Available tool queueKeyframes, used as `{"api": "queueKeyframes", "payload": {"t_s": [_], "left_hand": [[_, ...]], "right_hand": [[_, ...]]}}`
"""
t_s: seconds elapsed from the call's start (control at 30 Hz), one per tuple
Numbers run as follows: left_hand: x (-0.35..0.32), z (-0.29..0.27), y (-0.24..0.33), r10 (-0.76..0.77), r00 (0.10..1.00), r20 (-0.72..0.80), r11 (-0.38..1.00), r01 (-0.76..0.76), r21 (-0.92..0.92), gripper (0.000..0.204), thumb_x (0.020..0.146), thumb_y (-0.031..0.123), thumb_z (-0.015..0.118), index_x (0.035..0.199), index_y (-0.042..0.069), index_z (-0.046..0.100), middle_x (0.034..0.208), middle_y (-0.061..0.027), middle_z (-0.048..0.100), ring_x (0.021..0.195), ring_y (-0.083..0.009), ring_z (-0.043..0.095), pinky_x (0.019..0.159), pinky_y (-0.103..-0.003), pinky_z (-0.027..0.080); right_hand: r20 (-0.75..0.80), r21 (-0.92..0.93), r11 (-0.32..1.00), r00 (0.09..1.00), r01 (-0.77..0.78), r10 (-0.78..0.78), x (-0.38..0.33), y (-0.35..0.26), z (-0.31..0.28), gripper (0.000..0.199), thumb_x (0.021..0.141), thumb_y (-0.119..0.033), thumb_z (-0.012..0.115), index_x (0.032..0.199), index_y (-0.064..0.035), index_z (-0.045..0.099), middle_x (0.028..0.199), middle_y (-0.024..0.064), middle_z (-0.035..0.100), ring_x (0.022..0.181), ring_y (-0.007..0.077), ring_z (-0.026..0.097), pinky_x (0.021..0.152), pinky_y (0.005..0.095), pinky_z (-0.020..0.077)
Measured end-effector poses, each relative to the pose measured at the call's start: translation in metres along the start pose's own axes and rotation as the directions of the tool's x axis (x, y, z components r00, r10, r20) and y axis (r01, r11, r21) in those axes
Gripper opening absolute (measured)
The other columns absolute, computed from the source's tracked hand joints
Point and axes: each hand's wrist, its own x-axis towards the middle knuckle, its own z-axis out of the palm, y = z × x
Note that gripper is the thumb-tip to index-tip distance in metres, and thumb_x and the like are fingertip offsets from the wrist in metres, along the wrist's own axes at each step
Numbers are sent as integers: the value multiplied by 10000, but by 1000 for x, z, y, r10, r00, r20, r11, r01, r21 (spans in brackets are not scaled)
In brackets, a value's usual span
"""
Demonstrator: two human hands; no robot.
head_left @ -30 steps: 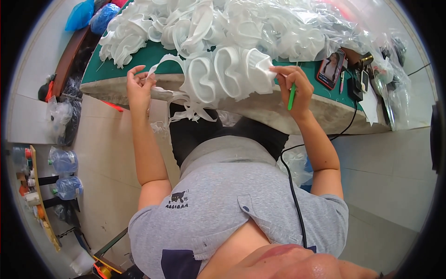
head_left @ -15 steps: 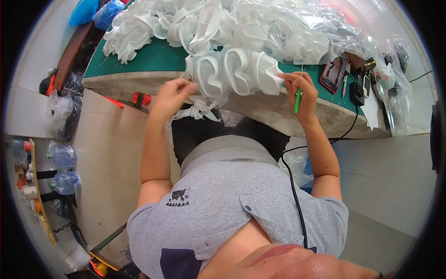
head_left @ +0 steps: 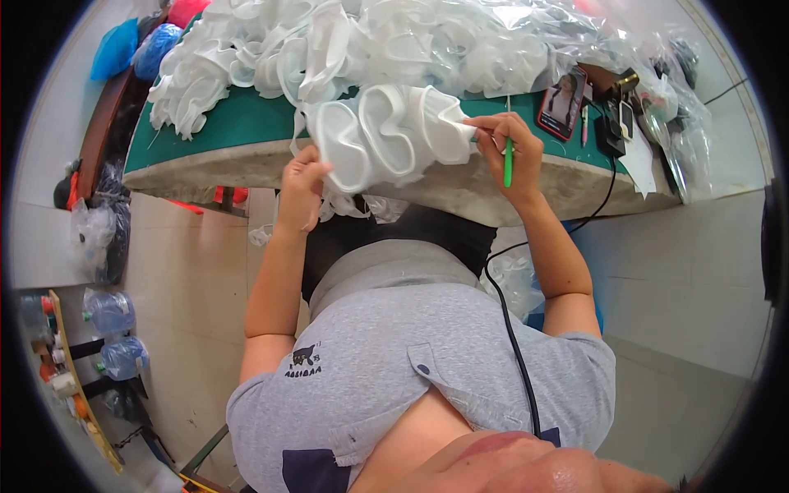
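Observation:
A strip of white, wavy moulded pieces with raised rims [head_left: 382, 135] spans the front edge of the table between my two hands. Its exact kind I cannot make out. At its left end, my left hand [head_left: 304, 182] has thumb and fingers closed on the edge. My right hand [head_left: 514, 152] pinches the right end between thumb and forefinger. Tucked in that same hand is a slim green stick-like tool [head_left: 508, 163], pointing down toward me; its tip is hidden by the fingers. White offcut strips [head_left: 343, 205] hang below, over my lap.
A large heap of similar white pieces [head_left: 329, 49], partly under clear plastic, covers the back of the green-topped table [head_left: 246, 115]. To the right lie a phone [head_left: 562, 103], a pen [head_left: 584, 127] and a black box with a cable [head_left: 610, 135]. Water jugs [head_left: 123, 357] stand at left.
My left hand has come in from beside the strip and closed on its left edge. The strip's left end now hangs slightly lower. My view has shifted a little.

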Motion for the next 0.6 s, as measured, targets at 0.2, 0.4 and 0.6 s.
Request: {"api": "queueKeyframes", "payload": {"t_s": [0.2,0.4,0.6], "left_hand": [[-11,29,5,-285,954,-88,856,212,-471,431,891,150,580,1278,20,440,1225,-115,563,1143,-207,552,982,-357,448],[-30,27,1,-264,964,19,960,265,-94,525,827,48,672,1294,18,435,1235,-62,552,1135,-166,527,1001,-308,391],[-35,43,9,-53,998,-21,999,53,-13,531,807,27,693,1279,37,451,1215,-56,552,1127,-150,518,982,-316,393]], "right_hand": [[179,-23,997,981,-76,79,-11,7,-1,288,757,83,624,670,-33,375,943,124,693,732,178,555,677,270,468],[352,64,986,928,-151,120,-10,-9,2,209,803,-50,673,812,-25,466,1005,138,650,795,184,566,760,313,467],[266,443,865,956,-234,123,-2,-38,28,178,845,-75,673,929,-7,532,931,83,597,842,143,569,772,281,462]]}}
